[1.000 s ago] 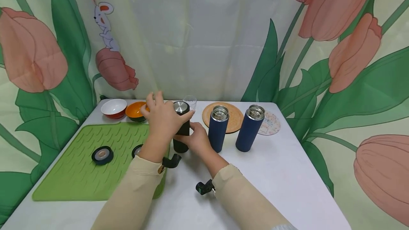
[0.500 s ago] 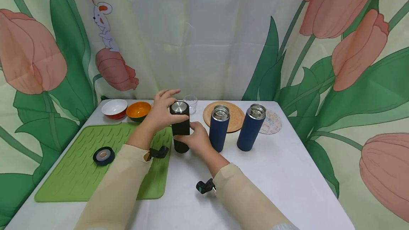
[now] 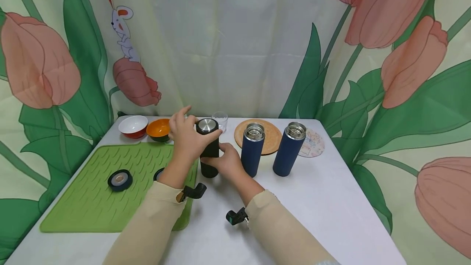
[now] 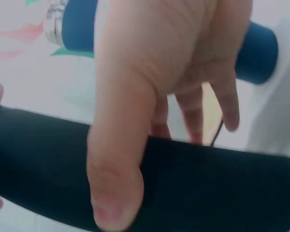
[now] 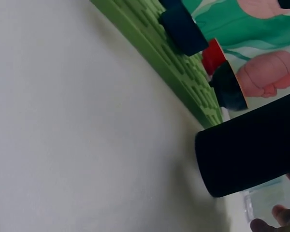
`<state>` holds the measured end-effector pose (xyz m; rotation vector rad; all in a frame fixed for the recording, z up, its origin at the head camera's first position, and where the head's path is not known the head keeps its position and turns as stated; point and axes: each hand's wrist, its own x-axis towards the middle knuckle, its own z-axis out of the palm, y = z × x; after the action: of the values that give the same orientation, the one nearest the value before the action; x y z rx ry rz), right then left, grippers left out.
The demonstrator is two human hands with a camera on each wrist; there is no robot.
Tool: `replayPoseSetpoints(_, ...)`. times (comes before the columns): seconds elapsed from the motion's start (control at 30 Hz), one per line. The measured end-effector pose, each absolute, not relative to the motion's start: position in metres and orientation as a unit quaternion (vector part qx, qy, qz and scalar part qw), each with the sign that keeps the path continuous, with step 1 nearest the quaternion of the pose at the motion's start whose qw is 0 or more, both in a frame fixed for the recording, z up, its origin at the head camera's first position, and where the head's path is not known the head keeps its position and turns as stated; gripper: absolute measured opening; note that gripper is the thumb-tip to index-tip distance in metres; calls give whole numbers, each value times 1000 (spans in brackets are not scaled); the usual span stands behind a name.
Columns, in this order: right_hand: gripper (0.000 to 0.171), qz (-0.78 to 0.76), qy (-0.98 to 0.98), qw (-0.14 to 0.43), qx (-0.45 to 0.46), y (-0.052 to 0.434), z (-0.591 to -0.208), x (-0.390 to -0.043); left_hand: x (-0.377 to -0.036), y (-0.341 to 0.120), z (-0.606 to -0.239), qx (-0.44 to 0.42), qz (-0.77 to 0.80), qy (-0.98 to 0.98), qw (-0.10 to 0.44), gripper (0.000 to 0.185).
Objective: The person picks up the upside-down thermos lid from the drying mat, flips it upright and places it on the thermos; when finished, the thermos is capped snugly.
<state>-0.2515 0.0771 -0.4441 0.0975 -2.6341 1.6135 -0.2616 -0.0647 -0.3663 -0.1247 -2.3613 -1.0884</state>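
A black bottle (image 3: 209, 154) with a steel-topped lid (image 3: 207, 125) stands upright on the white table (image 3: 312, 199), just right of the green mat (image 3: 92, 199). My left hand (image 3: 191, 134) grips its top end, thumb and fingers curled round the lid. The left wrist view shows that thumb (image 4: 116, 193) pressed across the black bottle (image 4: 208, 179). My right hand (image 3: 222, 158) holds the lower body from the right. In the right wrist view the black bottle (image 5: 251, 150) fills the lower right, its base on the table.
Two open blue bottles (image 3: 252, 150) (image 3: 288, 150) stand right of the hands. A wooden coaster (image 3: 273, 134), a patterned coaster (image 3: 313, 143) and a small glass (image 3: 220, 118) lie behind. A white bowl (image 3: 132, 125) and orange bowl (image 3: 159, 129) sit back left. Two lids (image 3: 119, 180) (image 3: 159, 174) rest on the mat.
My left hand let its fingers spread over the lid half a second ago and has curled round it again, wrist swinging back. The bottle and right hand have stayed in place.
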Motion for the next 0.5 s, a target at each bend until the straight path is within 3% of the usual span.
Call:
replayPoseSetpoints(0.2,59,530,-848,15,27,77,-442,-254,-272,-79,-366,-115,-446,-858,226,54)
replayPoseSetpoints(0.5,63,527,-849,6,15,77,-443,-255,-285,-97,-359,-175,-473,-858,101,46)
